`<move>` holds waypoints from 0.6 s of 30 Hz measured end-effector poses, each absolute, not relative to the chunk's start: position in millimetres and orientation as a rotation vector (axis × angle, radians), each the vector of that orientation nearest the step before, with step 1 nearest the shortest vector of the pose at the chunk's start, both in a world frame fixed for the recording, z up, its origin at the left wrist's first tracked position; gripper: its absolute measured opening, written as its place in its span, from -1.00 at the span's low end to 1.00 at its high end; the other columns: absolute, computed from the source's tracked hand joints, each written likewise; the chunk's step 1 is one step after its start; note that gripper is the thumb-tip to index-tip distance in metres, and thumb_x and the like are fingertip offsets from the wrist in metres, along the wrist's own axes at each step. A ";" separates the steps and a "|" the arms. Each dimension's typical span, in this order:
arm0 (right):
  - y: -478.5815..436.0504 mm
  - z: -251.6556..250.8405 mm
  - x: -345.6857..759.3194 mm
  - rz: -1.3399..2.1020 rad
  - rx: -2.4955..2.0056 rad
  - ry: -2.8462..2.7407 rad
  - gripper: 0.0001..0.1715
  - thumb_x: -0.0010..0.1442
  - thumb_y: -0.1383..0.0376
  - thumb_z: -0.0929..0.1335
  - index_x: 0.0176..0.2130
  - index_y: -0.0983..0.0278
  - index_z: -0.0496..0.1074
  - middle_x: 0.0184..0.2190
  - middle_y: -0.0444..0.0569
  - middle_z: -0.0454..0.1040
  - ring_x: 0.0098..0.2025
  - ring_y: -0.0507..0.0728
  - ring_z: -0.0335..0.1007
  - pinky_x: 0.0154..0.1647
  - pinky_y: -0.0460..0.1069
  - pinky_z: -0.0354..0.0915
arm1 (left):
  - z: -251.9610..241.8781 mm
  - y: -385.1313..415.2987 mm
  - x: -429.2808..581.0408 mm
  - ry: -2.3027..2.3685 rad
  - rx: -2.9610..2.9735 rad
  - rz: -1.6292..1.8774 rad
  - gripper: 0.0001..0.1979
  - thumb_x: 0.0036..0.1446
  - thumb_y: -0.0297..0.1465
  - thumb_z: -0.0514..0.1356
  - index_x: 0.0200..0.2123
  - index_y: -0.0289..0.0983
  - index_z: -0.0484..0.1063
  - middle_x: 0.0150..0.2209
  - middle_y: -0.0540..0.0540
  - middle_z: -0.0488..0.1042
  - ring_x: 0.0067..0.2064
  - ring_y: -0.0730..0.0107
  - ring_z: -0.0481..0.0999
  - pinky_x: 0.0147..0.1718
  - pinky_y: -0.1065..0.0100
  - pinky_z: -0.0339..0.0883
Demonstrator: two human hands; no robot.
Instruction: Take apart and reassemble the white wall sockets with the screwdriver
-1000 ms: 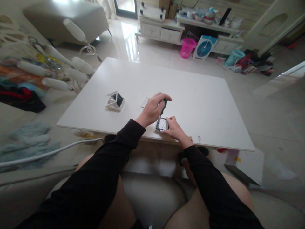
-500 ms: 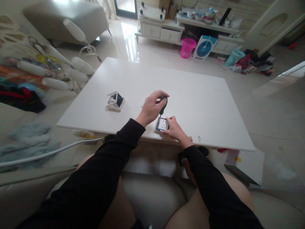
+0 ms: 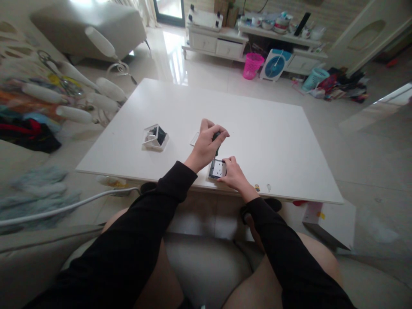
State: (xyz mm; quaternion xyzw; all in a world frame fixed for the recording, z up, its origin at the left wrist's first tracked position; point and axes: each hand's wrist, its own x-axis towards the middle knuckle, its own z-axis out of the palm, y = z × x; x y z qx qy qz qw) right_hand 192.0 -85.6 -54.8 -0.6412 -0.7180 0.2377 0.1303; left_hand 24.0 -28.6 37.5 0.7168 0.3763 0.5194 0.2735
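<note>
Both hands work, apparently mid-turn: left hand (image 3: 205, 149) grips the screwdriver (image 3: 216, 137) upright over the socket (image 3: 218, 170), right hand (image 3: 234, 174) pinches its edge; further turning needs steady downward pressure.

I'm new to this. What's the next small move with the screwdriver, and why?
Probably turn the screwdriver a little with the left hand: its tip looks set on the socket module, while the right hand pins it to the table.
</note>
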 end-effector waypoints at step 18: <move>-86.8 -50.5 188.9 0.527 -1.956 -2.017 -0.16 -0.06 0.29 0.62 0.11 0.24 0.27 0.10 0.10 0.22 0.01 0.32 0.40 0.12 0.25 0.42 | 46.3 -34.5 25.2 0.731 1.348 1.344 -0.82 0.12 -0.47 0.13 -0.17 -0.20 0.33 -0.42 0.08 0.31 -0.41 0.48 0.45 -0.40 0.39 0.36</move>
